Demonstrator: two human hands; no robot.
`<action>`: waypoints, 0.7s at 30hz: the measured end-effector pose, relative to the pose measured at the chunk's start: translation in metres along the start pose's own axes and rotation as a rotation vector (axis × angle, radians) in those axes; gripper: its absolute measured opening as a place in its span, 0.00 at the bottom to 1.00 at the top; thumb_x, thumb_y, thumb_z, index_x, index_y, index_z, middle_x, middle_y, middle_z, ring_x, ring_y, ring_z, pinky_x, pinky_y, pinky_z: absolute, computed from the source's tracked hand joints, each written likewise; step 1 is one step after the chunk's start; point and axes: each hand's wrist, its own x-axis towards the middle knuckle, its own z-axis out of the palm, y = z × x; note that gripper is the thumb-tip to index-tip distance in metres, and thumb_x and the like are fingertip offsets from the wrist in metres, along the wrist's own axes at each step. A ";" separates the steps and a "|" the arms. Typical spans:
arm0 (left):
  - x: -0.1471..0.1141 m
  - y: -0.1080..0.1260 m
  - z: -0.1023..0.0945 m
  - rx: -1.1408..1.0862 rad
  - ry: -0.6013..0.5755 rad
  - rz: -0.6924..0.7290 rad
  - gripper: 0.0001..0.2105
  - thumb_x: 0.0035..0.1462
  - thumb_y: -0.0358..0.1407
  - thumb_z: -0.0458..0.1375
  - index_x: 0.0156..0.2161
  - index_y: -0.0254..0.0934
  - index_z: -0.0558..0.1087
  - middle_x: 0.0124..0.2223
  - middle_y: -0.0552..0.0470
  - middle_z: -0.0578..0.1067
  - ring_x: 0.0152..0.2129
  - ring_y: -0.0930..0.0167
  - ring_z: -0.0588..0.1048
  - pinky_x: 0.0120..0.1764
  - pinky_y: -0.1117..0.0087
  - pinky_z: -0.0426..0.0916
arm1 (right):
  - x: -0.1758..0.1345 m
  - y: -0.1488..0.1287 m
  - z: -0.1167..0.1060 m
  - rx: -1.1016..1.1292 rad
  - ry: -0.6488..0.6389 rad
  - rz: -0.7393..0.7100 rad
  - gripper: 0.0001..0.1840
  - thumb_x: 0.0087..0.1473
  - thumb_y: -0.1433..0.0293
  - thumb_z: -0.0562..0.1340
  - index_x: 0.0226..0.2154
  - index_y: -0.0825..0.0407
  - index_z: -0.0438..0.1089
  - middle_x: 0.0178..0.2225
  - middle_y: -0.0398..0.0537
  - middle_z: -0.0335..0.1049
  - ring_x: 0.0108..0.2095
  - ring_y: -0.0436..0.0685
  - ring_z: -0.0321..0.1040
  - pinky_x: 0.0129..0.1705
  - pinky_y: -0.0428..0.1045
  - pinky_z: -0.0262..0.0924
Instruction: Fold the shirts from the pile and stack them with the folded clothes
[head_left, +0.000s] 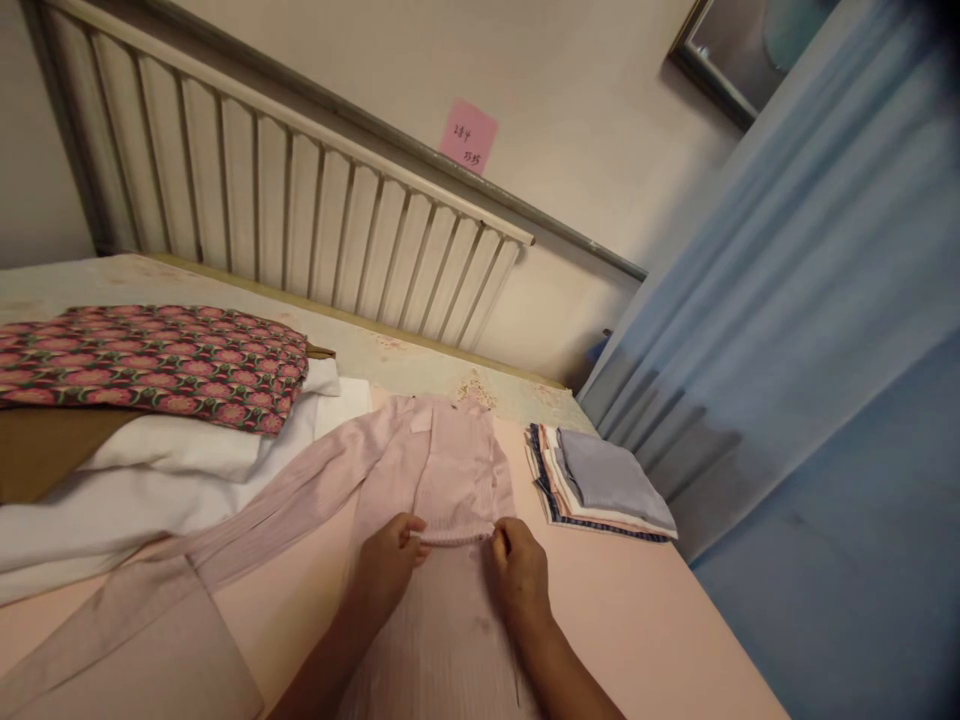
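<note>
And here, in the head view, right up close, are your forearms (574, 678), angling in from the bottom edge with the near part of the pink shirt (450, 640) between them. Up to your left hand (382, 568): thumb and fingers are nipped together on the gathered edge (450, 534) of the shirt. Across to your right hand (520, 568), curled nearly into a fist, and it's gripping the other end of that same edge! So the shirt lies flat under and between your two hands, its upper part spread just beyond your fingertips. One long sleeve (300, 490) sweeps out to the left of your left hand, its broad cuff (142, 640) down beside that forearm. Beneath it all, the peach sheet (645, 625) shows to the right of your right hand.

Beyond that hand, to its right, sits a neat stack (611, 480), grey cloth on top. Well left of your left hand, a loose heap: patterned cloth (165, 360) over brown cloth (52, 450) and white cloth (165, 500). Far ahead of both hands stands the radiator (300, 215), a pink note (469, 135) on the wall above it; off past your right hand hangs the blue curtain (810, 280).
</note>
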 end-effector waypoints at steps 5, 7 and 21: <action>0.001 -0.004 -0.001 0.147 0.035 0.033 0.11 0.55 0.27 0.48 0.40 0.36 0.70 0.27 0.55 0.75 0.27 0.74 0.77 0.33 0.77 0.67 | 0.008 0.002 -0.008 -0.124 -0.053 -0.189 0.12 0.59 0.74 0.50 0.34 0.52 0.68 0.31 0.46 0.67 0.32 0.53 0.65 0.35 0.45 0.54; 0.003 -0.009 -0.001 0.250 0.039 0.068 0.11 0.54 0.27 0.48 0.39 0.37 0.70 0.28 0.55 0.75 0.27 0.75 0.76 0.31 0.77 0.66 | 0.005 0.003 -0.010 -0.157 -0.111 -0.195 0.12 0.57 0.75 0.50 0.33 0.52 0.68 0.30 0.46 0.67 0.31 0.52 0.65 0.34 0.45 0.55; 0.004 -0.022 0.000 0.522 0.027 0.158 0.10 0.56 0.28 0.47 0.39 0.38 0.69 0.36 0.50 0.77 0.34 0.73 0.75 0.36 0.75 0.64 | 0.002 -0.011 0.006 -0.028 -0.067 -0.342 0.24 0.57 0.78 0.49 0.55 0.56 0.62 0.57 0.59 0.62 0.58 0.58 0.58 0.58 0.58 0.58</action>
